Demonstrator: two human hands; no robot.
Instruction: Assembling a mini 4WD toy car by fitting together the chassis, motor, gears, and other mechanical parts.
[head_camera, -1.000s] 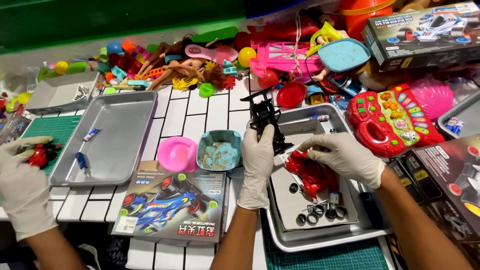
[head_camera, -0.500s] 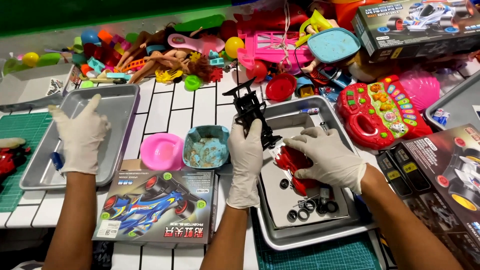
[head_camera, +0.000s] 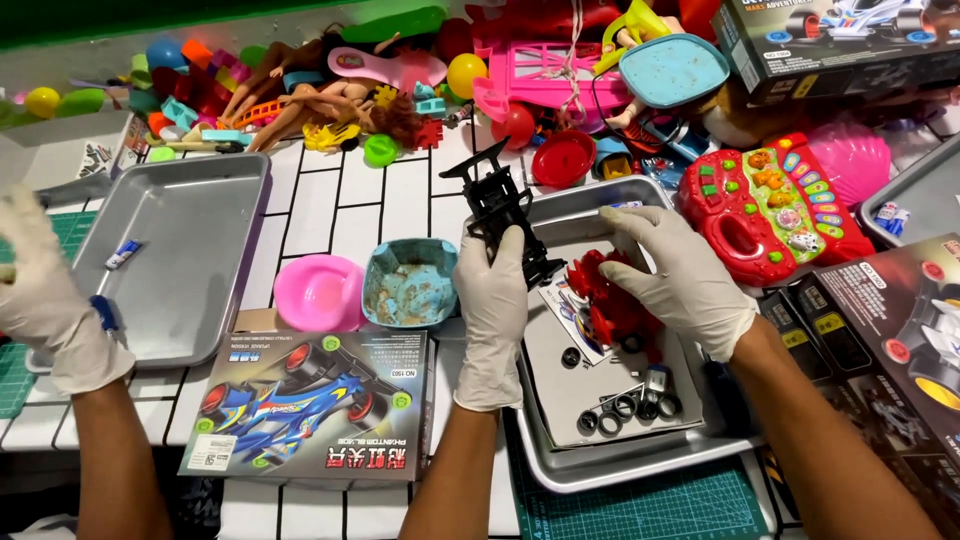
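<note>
Black toy-car chassis (head_camera: 503, 215) in the left hand (head_camera: 492, 315), red parts frame (head_camera: 600, 300) under the right hand (head_camera: 685, 280).

Left fingers are closed round the chassis's lower end, which stands tilted above the steel tray (head_camera: 560, 465). Right fingers are spread fairly wide, tips resting on the red frame lying in the tray just below them. Small black rings (head_camera: 625, 408) sit loose nearer the wrists; I judge a knock could scatter them, or the one-ended grip let the chassis tip. A co-worker's gloved hand (head_camera: 45, 300) rests at another tray (head_camera: 190, 260).
</note>
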